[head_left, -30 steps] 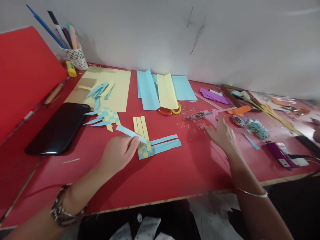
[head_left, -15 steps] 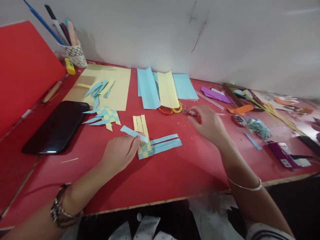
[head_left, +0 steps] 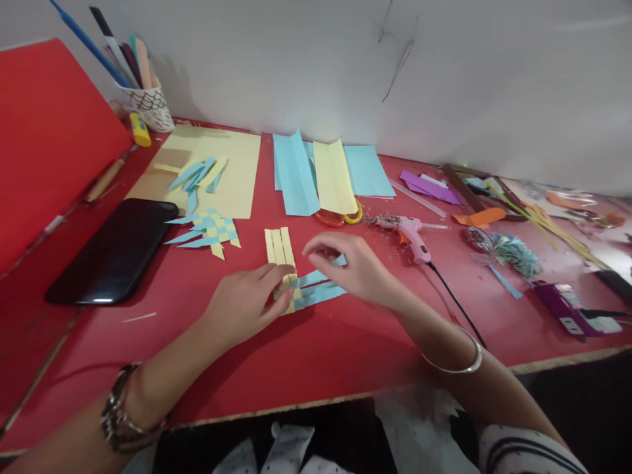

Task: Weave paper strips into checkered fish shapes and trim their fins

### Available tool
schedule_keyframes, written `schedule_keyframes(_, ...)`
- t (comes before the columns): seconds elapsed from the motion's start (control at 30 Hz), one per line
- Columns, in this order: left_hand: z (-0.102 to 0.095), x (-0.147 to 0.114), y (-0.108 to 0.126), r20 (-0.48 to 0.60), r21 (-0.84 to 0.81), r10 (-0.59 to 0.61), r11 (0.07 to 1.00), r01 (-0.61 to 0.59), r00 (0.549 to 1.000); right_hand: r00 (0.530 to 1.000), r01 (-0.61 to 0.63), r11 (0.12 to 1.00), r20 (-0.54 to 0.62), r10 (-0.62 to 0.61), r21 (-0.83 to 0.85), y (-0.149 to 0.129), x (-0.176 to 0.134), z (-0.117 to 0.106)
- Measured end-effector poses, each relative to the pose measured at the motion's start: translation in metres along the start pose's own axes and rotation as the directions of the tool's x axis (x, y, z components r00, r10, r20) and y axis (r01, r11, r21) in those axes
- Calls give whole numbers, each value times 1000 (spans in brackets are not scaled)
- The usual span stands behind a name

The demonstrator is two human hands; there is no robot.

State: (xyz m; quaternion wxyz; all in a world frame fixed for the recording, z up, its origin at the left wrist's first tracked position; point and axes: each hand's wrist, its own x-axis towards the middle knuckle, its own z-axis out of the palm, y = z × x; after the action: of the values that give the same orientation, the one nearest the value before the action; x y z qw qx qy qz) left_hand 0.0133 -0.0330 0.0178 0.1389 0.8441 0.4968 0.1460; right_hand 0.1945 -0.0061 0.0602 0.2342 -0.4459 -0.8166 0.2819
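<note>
My left hand [head_left: 251, 294] is bent over a small weave of yellow paper strips [head_left: 279, 247] and blue paper strips [head_left: 320, 294], its thumb and fingertips closed on the woven corner, which they mostly cover. The yellow ends point toward the wall and the blue ends to the right. Above those blue ends hovers my right hand [head_left: 356, 266], holding nothing visible, its fingers curved and apart. A pink glue gun [head_left: 413, 238] lies farther right, its black cord running toward the table's front edge. A second blue-and-yellow woven piece [head_left: 214, 228] rests left of the weave.
A black phone [head_left: 113, 253] lies at left, near a cream sheet [head_left: 241, 174] bearing loose strips. Folded blue paper [head_left: 296, 178] and yellow paper [head_left: 336, 178] partly cover scissors [head_left: 353, 214]. A pen cup [head_left: 153, 108] stands at the wall; a purple power socket box [head_left: 557, 306] sits at right.
My right hand has let go of the glue gun and moved left to above the blue ends. My left hand has come down onto the weave; the loose blue strip it held no longer shows separately.
</note>
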Motion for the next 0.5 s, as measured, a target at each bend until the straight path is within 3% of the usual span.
schedule_keyframes(0.1,2,1,0,-31,-1,29,1000,-29,999,995,-64,998,-73,65,26,14,-9,-10)
schedule_keyframes(0.2,2,2,0,-40,-3,75,997,-75,996,991,-112,994,-66,112,7,24,-18,-15)
schedule_keyframes(0.5,4,3,0,-14,-29,107,994,-107,994,997,-60,989,-56,53,-134,34,-29,-16)
